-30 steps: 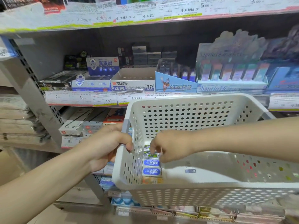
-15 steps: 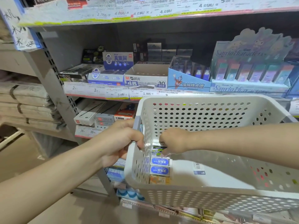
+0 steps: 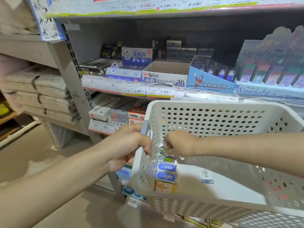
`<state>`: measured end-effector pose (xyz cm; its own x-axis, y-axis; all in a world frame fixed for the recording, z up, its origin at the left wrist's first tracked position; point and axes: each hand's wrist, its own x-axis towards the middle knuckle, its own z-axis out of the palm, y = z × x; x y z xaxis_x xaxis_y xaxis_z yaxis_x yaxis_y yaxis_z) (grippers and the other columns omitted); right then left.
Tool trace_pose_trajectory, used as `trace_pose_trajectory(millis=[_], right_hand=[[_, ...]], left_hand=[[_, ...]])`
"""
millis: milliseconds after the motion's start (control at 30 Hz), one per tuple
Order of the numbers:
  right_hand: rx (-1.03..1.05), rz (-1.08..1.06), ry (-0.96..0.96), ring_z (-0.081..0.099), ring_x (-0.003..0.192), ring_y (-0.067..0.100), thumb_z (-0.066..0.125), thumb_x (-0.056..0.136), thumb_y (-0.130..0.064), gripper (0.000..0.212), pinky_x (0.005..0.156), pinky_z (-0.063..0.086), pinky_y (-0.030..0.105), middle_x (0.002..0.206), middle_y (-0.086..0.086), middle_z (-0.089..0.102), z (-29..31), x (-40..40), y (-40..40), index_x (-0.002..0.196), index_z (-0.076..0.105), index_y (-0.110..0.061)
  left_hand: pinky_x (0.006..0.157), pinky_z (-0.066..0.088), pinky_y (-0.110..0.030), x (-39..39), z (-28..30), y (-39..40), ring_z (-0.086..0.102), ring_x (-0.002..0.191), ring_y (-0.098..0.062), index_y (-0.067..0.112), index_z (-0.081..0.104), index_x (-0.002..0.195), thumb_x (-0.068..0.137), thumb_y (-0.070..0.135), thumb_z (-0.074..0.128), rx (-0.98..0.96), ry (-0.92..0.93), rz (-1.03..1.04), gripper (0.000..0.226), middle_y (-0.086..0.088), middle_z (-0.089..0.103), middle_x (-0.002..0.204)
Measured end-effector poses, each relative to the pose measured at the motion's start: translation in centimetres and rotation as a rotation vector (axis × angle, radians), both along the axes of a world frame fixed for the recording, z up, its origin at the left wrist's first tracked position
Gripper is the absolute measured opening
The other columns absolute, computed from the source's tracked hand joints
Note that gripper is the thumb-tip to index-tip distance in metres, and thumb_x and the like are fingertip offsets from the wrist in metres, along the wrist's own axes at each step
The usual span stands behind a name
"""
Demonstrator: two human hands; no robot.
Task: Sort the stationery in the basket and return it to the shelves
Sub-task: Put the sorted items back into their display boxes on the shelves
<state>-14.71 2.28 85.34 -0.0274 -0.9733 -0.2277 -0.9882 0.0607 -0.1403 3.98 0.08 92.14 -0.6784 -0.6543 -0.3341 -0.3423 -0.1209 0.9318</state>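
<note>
A single head-worn view looks forward and down, close over the white basket (image 3: 227, 112) at lower right, facing the shelves (image 3: 158, 94) across the upper frame.

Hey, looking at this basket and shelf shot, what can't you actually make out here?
All from the head view:
- Item pinched by the right hand: mostly covered by the fingers, only a green-printed corner shows.
- White basket: right end cut off by the frame edge.
- 4B eraser box: its front wall hides any contents.
- Price tags: small print blurred.
- Left hand: its fingertips are hidden behind the basket handle.
</note>
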Motion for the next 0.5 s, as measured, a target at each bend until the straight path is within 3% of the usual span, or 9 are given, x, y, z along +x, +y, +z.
trace_pose_trajectory(millis=[133,200,267,333,400,500], right_hand=[[0.042,0.014,-0.037,0.06,0.101,0.024,0.068,0.084,-0.02,0.032,0.075,0.04,0.025,0.109,0.008,0.066,0.3,1.1,-1.5,0.112,0.061,-0.006],[0.091,0.007,-0.051,0.059,0.095,0.022,0.069,0.084,-0.018,0.033,0.075,0.042,0.024,0.1,0.006,0.065,0.3,2.0,-2.6,0.113,0.063,-0.006],[0.134,-0.009,-0.067,0.054,0.078,0.017,0.071,0.082,-0.022,0.025,0.063,0.04,0.023,0.078,-0.001,0.06,0.2,3.1,-3.8,0.101,0.066,-0.007],[0.151,-0.037,-0.086,0.049,0.063,0.013,0.075,0.077,-0.028,0.021,0.053,0.036,0.02,0.063,-0.007,0.051,0.1,4.3,-5.2,0.075,0.059,-0.015],[0.164,-0.064,-0.117,0.044,0.054,0.006,0.077,0.075,-0.029,0.037,0.05,0.032,0.018,0.058,-0.009,0.047,0.2,5.9,-6.6,0.061,0.044,-0.023],[0.174,-0.074,-0.127,0.039,0.053,0.004,0.077,0.076,-0.027,0.044,0.05,0.03,0.017,0.058,-0.01,0.042,0.4,8.6,-8.8,0.058,0.036,-0.026]], left_hand=[[0.063,0.04,-0.03,1.3,-0.2,-1.7,0.05,0.055,-0.023,0.016,0.072,0.075,0.045,-0.001,0.054,0.018,0.004,-0.013,0.039,-0.011,0.055,0.062],[0.059,0.047,-0.03,2.3,-0.1,-2.9,0.054,0.054,-0.022,0.016,0.071,0.075,0.046,-0.001,0.054,0.032,0.004,-0.029,0.038,-0.01,0.06,0.064],[0.061,0.048,-0.031,3.4,0.0,-4.3,0.055,0.056,-0.023,0.016,0.071,0.077,0.045,-0.002,0.054,0.039,0.003,-0.042,0.04,-0.012,0.061,0.067],[0.068,0.043,-0.035,4.7,0.1,-5.8,0.052,0.061,-0.027,0.015,0.071,0.078,0.044,-0.003,0.054,0.039,-0.008,-0.039,0.042,-0.016,0.06,0.071],[0.071,0.039,-0.038,6.1,0.3,-7.5,0.051,0.067,-0.029,0.013,0.071,0.077,0.043,-0.004,0.054,0.035,-0.021,-0.037,0.041,-0.019,0.058,0.076],[0.074,0.036,-0.042,8.4,0.5,-10.3,0.049,0.075,-0.034,0.01,0.072,0.083,0.045,-0.005,0.054,0.039,-0.035,-0.063,0.045,-0.022,0.058,0.084]])
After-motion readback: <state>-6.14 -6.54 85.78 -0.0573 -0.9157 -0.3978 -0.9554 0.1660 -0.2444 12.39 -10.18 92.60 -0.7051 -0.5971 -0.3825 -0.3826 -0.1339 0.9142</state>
